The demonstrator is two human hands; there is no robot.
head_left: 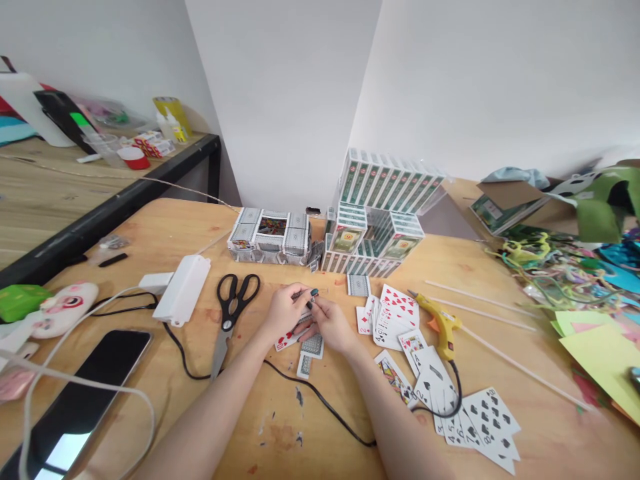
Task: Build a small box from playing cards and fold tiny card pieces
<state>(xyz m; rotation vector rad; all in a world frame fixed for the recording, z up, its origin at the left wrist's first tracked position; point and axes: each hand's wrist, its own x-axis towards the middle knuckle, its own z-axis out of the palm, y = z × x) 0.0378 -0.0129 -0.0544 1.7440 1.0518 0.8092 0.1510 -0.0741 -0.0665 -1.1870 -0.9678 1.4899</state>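
Observation:
My left hand (290, 308) and my right hand (327, 323) meet over the middle of the table, fingertips pinched together. Whatever lies between them is too small and too covered to make out. Under my fingers a red-faced playing card (283, 341) shows in part. Just below lie a face-down playing card (313, 346) and a smaller patterned piece (304, 365). Black-handled scissors (231, 310) rest to the left of my left hand. To the right of my right hand are loose face-up playing cards (397, 312) and a yellow glue gun (443, 325).
At the back stand a box shape covered in cards (270, 235) and stacked card packs (373, 233). A white power adapter (183, 290) and a phone (85, 400) lie left. Black cable (325, 400) crosses the front. Glue sticks (520, 367), more cards (480, 420) and coloured paper (607, 363) lie right.

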